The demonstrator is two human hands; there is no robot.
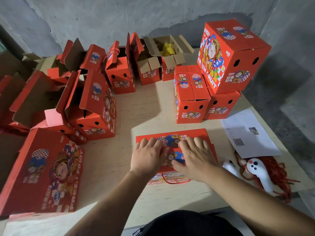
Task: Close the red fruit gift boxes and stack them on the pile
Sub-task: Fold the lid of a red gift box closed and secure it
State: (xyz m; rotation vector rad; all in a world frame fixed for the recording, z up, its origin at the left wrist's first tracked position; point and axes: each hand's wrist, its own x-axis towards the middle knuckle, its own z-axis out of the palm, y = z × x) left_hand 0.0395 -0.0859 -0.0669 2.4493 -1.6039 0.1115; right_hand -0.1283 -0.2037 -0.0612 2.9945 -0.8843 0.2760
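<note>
Box (172, 138) is being pressed flat under both hands, left hand (147, 156) & right hand (194, 156) spread w/ straight fingers, prob. to seat flaps; pile (233, 55) is waiting beyond right hand.

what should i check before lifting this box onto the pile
1. Top flaps flat on the box in front: ok, left hand and right hand press them down.
2. Flaps locked: cannot tell, hands cover the seam.
3. Red cord handle free: ok, hangs at the near side.
4. Pile of closed boxes steady: not ok, top box sits tilted.
5. Path to the pile: ok, bare tabletop.
</note>
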